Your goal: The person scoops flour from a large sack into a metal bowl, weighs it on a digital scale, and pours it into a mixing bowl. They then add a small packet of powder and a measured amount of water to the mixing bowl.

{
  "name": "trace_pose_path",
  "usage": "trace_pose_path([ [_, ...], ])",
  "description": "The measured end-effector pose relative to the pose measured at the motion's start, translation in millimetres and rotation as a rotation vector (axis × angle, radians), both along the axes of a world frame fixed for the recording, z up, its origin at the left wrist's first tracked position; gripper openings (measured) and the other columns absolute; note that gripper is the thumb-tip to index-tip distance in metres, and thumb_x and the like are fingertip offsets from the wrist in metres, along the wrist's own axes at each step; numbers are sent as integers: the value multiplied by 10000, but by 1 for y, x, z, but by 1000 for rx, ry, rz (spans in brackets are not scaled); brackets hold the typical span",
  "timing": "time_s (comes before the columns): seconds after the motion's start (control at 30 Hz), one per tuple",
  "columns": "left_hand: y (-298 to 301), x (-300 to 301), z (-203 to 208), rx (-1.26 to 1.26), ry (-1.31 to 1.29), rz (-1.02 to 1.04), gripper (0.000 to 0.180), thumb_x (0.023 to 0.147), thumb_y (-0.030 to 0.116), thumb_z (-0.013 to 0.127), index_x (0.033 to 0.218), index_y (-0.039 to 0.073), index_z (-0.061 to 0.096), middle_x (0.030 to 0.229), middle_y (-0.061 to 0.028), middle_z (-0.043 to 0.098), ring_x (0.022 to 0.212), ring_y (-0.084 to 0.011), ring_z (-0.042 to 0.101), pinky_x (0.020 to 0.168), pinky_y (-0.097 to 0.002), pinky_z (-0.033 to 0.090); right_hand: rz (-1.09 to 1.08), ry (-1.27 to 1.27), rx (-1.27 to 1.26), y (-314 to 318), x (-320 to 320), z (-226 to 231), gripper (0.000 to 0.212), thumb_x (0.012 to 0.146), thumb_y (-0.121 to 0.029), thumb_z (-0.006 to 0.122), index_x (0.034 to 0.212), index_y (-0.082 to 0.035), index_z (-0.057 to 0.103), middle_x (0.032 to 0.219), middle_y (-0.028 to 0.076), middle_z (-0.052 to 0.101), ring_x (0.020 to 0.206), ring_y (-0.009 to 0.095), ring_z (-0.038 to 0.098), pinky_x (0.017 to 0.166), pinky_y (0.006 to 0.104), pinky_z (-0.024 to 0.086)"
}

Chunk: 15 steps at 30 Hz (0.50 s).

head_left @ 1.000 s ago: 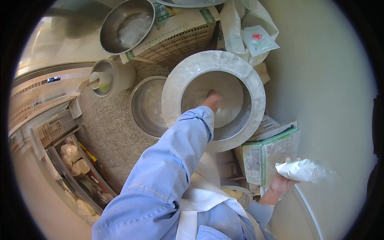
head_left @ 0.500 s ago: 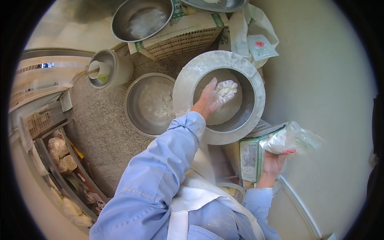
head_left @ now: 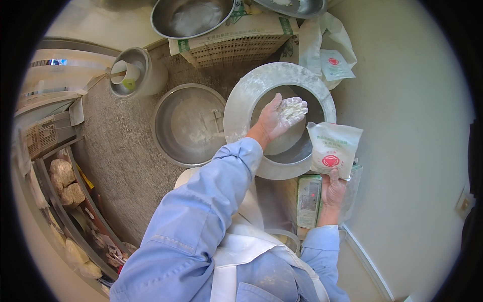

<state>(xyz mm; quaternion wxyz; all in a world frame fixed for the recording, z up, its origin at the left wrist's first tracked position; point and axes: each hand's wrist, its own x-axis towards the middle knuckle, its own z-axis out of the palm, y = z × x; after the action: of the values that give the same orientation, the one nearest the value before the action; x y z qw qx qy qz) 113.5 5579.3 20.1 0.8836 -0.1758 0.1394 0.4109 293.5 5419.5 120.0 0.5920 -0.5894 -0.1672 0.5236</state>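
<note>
Palm up, my left hand (head_left: 277, 119) is cupped with its thumb apart and holds a little heap of white powder (head_left: 293, 110). Beneath it is the opening of a round metal vessel with a wide, dusty flat rim (head_left: 246, 83). My right hand (head_left: 333, 190) grips the lower edge of a white bag (head_left: 334, 146) with a red emblem. That bag stands upright by the vessel's right side. Just left of my right hand is a green-edged weighing scale (head_left: 308, 201) with a small red light on its panel.
A wide steel bowl (head_left: 163, 146) dusted with powder sits left of the vessel. Farther left stands a bucket with a white scoop (head_left: 121, 73). At the back, a steel bowl (head_left: 158, 17) rests on a plastic crate (head_left: 241, 50). A pale wall (head_left: 402, 126) bounds the right.
My right hand has swung the bag left and nearer the vessel, turning its printed face up into view. My left hand stays over the opening with the powder.
</note>
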Motion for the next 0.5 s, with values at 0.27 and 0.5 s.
trace_pose_path([
  [0.27,1,13,-9,78,-17,9,507,945,337,310,1209,-88,394,1226,-250,450,1119,-356,463,992,-433,348,95,-266,-88,13,-4,-5,371,817,-69,620,1145,8,464,1115,92,535,1017,173,506,897,313,391],
  [0.5,2,16,-10,96,16,-4,498,942,332,317,1205,-81,408,1219,-240,463,1124,-347,459,1004,-421,333,173,-497,-133,19,-1,-4,360,817,-106,635,1114,13,471,1054,81,559,968,149,515,865,290,395],
])
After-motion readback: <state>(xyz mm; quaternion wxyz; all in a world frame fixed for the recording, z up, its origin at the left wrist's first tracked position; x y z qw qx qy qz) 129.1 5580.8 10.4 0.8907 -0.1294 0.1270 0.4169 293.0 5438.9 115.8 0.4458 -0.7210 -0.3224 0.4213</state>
